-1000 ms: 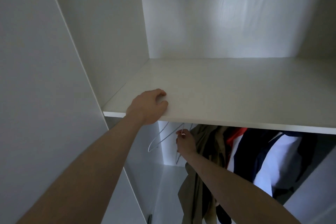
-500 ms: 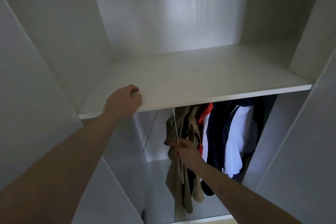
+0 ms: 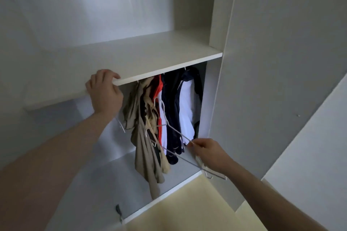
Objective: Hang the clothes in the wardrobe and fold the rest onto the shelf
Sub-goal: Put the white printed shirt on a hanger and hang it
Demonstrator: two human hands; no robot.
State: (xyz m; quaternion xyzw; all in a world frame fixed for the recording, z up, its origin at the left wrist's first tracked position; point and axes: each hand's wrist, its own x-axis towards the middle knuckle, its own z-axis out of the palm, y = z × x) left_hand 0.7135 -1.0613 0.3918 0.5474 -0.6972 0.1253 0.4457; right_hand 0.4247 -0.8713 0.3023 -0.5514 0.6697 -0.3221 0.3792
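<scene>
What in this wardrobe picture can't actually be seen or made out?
Head view only:
- The hanging rail: hidden behind the shelf.
- The number of wire hangers pinched by the right hand: they overlap.
- The left hand fingertips: over the shelf edge.
- The hanging clothes: bunched and dim, types unclear.

Our left hand (image 3: 105,93) grips the front edge of the shelf (image 3: 131,58), with the clothes (image 3: 169,110) hanging in the compartment below it. To their right and in front of them, our right hand (image 3: 208,153) holds wire hangers (image 3: 175,133) just before the wardrobe's opening.
</scene>
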